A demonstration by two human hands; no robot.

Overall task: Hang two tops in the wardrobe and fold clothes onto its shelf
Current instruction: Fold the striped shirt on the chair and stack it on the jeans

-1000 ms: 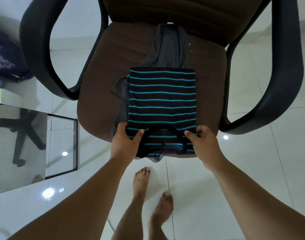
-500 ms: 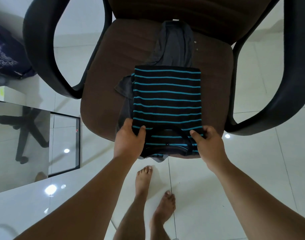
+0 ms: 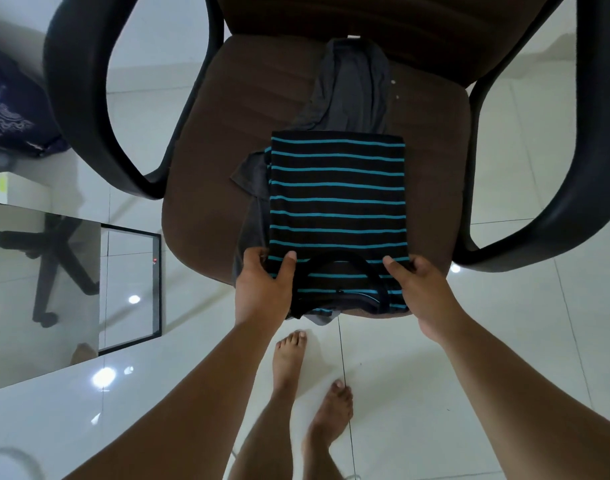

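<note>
Striped top (image 3: pixel 337 199) is folded into a rectangle on the chair seat (image 3: pixel 206 168), lying over a grey garment (image 3: pixel 352 88). We pinch its near collar corners: left hand (image 3: pixel 262 285) and right hand (image 3: pixel 418 289), thumbs on top, fingers curled under the edge. Looks like the fold step is about done. Next move likely: lift both corners level so the fold holds, carry it to the wardrobe shelf, which isn't in view.

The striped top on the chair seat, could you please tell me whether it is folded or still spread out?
Folded: the striped top lies as a neat rectangle, collar nearest the person, both hands gripping its near corners.
</note>
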